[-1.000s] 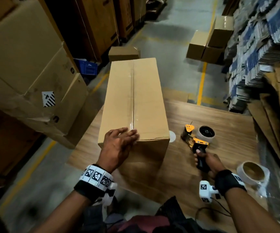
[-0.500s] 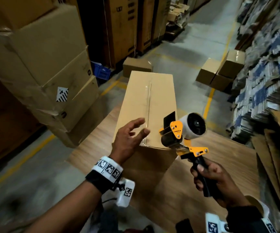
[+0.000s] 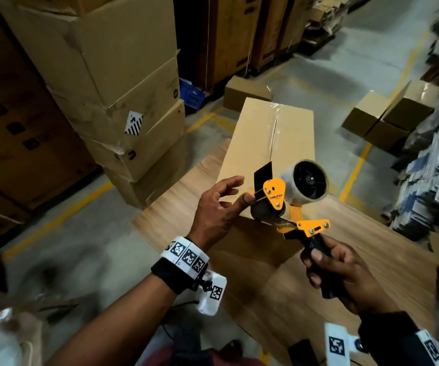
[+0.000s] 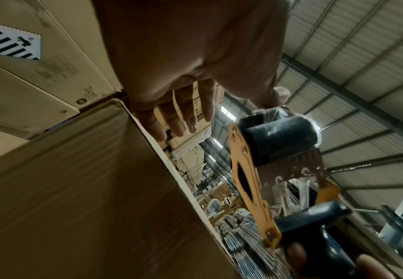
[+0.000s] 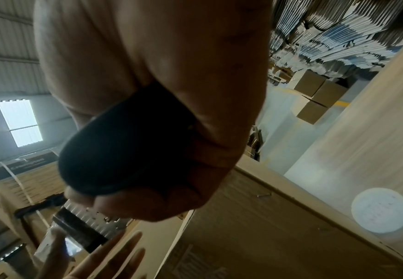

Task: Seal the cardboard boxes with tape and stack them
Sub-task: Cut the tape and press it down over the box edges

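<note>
A long cardboard box [image 3: 265, 143] stands on the wooden table [image 3: 371, 247], with clear tape along its top seam. My right hand [image 3: 329, 270] grips the black handle of a yellow tape dispenser [image 3: 275, 196] and holds it in the air over the box's near end. My left hand [image 3: 235, 192] reaches to the dispenser with fingers spread straight, and its thumb touches the tape at the black roller [image 4: 284, 139]. In the left wrist view the box's side [image 4: 88, 188] fills the lower left. The right wrist view shows the handle [image 5: 129, 143] in my fist.
Tall stacked cartons [image 3: 123, 75] stand close on the left beside a blue crate [image 3: 192, 95]. Small boxes sit on the floor behind the table [image 3: 247, 91] and at the right [image 3: 387, 117]. Piles of flat cartons [image 3: 437, 167] line the right side. A white round sticker [image 5: 379, 209] lies on the table.
My right hand lifted the tape dispenser off the table and up over the box's near end. My left hand left the box top and reached to the dispenser's roller.
</note>
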Demonstrator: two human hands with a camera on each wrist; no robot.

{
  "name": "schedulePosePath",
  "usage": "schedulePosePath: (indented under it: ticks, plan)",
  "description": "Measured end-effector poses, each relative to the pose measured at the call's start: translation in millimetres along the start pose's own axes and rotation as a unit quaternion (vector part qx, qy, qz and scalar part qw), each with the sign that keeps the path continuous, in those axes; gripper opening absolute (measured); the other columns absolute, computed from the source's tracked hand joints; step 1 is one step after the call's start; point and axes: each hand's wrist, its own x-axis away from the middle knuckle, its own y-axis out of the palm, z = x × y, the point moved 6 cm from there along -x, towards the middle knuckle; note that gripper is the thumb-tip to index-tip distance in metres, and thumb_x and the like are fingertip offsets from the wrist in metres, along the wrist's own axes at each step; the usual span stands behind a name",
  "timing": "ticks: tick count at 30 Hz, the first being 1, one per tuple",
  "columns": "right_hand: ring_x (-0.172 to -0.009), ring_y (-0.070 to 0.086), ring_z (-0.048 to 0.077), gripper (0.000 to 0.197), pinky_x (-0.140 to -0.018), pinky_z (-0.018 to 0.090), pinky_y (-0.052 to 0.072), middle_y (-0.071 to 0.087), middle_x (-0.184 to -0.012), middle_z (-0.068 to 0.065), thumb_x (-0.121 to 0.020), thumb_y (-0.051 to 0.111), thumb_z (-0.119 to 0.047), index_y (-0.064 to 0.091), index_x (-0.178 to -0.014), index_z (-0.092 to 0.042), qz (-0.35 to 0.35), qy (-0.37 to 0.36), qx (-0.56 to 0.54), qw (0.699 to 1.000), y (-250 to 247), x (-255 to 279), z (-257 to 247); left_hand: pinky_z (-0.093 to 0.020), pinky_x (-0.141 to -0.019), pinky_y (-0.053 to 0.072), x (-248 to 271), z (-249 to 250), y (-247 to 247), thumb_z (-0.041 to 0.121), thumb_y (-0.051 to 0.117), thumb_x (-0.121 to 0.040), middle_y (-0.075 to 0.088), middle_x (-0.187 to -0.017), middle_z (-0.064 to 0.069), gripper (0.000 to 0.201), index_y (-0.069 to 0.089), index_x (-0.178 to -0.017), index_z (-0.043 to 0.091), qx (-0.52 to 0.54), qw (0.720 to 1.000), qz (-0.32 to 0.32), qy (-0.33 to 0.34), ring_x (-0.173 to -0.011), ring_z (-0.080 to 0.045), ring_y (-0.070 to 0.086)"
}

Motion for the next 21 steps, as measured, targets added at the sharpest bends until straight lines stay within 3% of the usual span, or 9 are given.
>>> schedulePosePath:
  ticks: [5,9,11,15,18,21]
  plan:
    - [-0.053,0.045,0.028,0.050,-0.048,0.029,0.042,0.051,-0.081,0.024,-0.083,0.070,-0.013,0.054,-0.125,0.009,0.029,-0.024,0.016,0.999,-5.7,-6.5,-6.1,-0.044,-0.087,0.063,23.0,1.4,-5.5,0.051,0.077,-0.082,0.073,-0.124,0.005,0.057,0.069,-0.131,0.022,0.038,0.998,-0.033,0.026,-0.102,-0.021,0.072]
    - [-0.055,0.046,0.028,0.036,-0.051,0.033,0.042,0.052,-0.080,0.025,-0.085,0.067,-0.010,0.056,-0.113,0.009,0.033,-0.048,0.051,0.997,-5.1,-8.6,-10.8,-0.031,-0.069,0.060,32.2,-8.5,8.0,0.053,0.074,-0.083,0.077,-0.114,-0.006,0.060,0.069,-0.131,0.017,0.108,0.988,-0.091,-0.068,-0.090,-0.019,0.074]
    - [-0.056,0.046,0.029,0.034,-0.052,0.034,0.042,0.055,-0.080,0.024,-0.084,0.067,-0.010,0.058,-0.112,0.008,0.036,-0.057,0.061,0.996,-4.5,-8.3,-12.1,-0.028,-0.062,0.054,39.2,-12.7,18.4,0.056,0.070,-0.085,0.076,-0.116,-0.011,0.064,0.066,-0.134,0.016,0.169,0.960,-0.155,-0.159,-0.082,-0.018,0.070]
    - [-0.055,0.050,0.029,0.033,-0.054,0.032,0.044,0.058,-0.079,0.027,-0.083,0.069,-0.011,0.060,-0.108,0.008,0.041,-0.083,0.104,0.990,-2.0,-6.6,-18.1,-0.026,-0.060,0.049,59.8,-15.5,31.0,0.065,0.062,-0.084,0.076,-0.110,-0.014,0.074,0.068,-0.134,0.011,0.242,0.885,-0.277,-0.285,-0.073,-0.018,0.067]
    - [-0.054,0.053,0.029,0.026,-0.054,0.030,0.045,0.058,-0.072,0.031,-0.081,0.072,-0.012,0.065,-0.100,0.006,0.042,-0.092,0.152,0.983,-0.1,-3.8,-23.4,-0.029,-0.060,0.047,68.0,-19.7,30.1,0.060,0.062,-0.087,0.077,-0.096,-0.011,0.067,0.074,-0.125,0.006,0.293,0.847,-0.293,-0.333,-0.065,-0.017,0.063]
    - [-0.055,0.055,0.029,0.018,-0.051,0.029,0.044,0.061,-0.068,0.030,-0.080,0.076,-0.014,0.072,-0.095,-0.005,0.036,-0.084,0.178,0.980,1.7,-0.5,-26.6,-0.028,-0.058,0.043,72.0,-21.2,24.5,0.048,0.059,-0.092,0.076,-0.086,-0.006,0.045,0.081,-0.103,0.010,0.306,0.835,-0.292,-0.351,-0.060,-0.015,0.059]
